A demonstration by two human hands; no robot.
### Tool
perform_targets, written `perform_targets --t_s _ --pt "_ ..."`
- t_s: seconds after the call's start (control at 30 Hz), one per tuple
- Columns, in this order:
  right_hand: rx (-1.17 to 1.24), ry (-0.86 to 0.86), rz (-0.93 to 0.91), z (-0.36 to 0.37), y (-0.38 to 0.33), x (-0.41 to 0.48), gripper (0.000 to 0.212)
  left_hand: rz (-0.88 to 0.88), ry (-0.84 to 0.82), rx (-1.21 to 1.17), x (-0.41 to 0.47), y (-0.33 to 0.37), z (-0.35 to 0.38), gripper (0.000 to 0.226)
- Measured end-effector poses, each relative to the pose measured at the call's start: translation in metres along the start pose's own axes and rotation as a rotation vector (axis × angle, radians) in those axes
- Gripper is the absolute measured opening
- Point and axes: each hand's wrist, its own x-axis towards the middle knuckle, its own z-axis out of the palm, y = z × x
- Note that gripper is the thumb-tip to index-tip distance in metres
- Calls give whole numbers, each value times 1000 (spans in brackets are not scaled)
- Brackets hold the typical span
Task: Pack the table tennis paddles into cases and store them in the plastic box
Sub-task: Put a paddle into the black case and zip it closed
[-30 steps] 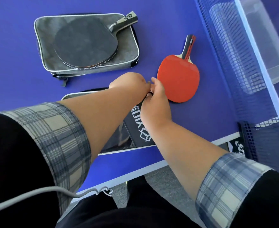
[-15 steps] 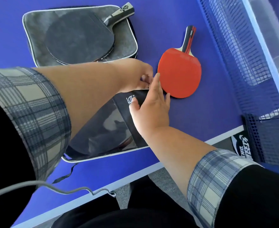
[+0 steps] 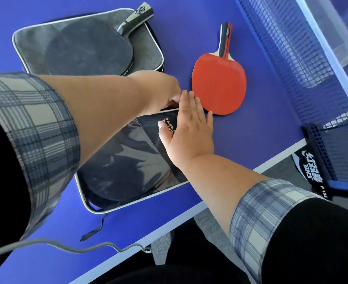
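A black glossy case (image 3: 124, 160) lies near the table's front edge, and a dark paddle blade shows through its shiny cover. My left hand (image 3: 158, 91) reaches across to the case's far corner and grips its edge there, fingertips hidden. My right hand (image 3: 189, 132) presses flat on the case's right end, fingers straight. Just beyond my fingers a red paddle (image 3: 218, 87) lies loose on the blue table. At the far left an open grey case (image 3: 31, 44) carries a black paddle (image 3: 89, 52). The clear plastic box (image 3: 333, 37) stands behind the net.
The blue net (image 3: 292, 58) runs along the right, ending in a black clamp (image 3: 316, 160) at the table's edge. A black strap (image 3: 95, 228) trails from the near case. A grey cable (image 3: 66, 247) hangs in front of me.
My right hand went from pinching at the case's corner beside the left hand to lying flat on the case. The view has shifted, showing more of the near case.
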Motion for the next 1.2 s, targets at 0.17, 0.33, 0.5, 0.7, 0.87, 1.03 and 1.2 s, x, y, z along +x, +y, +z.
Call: perform_targets --t_s 0.17,0.33,0.5,0.7,0.87,1.03,1.2 --pt "-75 -107 21 -1 0 6 84 -118 -50 15 -34 -16 0 24" --pt "-155 -204 33 -6 4 10 78 -283 -84 -29 -80 -30 12 21" --pt "-110 -166 -64 -14 -33 2 68 -367 -45 -25 -107 -30 13 19" --pt "-216 -245 -212 5 -54 -35 93 -325 -76 73 -113 -30 16 36" --pt "-241 -190 -206 9 -52 -32 94 -352 -58 135 -142 -43 25 49" --pt "-252 -233 -203 7 -54 -31 91 -445 0 90 -196 -56 58 45" --pt "-284 -239 -292 2 -66 -31 69 -581 45 -34 -219 -45 86 31"
